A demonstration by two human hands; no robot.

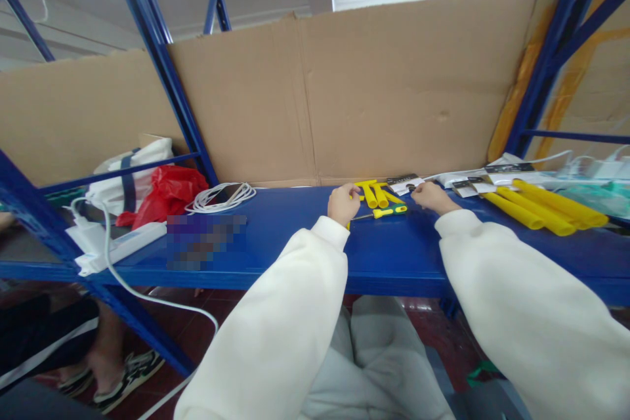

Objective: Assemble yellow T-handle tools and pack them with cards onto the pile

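My left hand is closed on a small yellow piece at the left end of a group of short yellow tubes on the blue shelf. A screwdriver with a yellow and green handle lies just in front of the tubes, its shaft pointing toward my left hand. On the other side, my right hand has its fingers closed beside a black and white packet; what they hold, if anything, is too small to make out. Longer yellow tubes lie farther right, near more labelled packets.
A white power strip, red plastic bag and coiled white cable are on the left. Cardboard stands behind the blue shelf. Blue posts rise at both sides. Another person's legs show at lower left.
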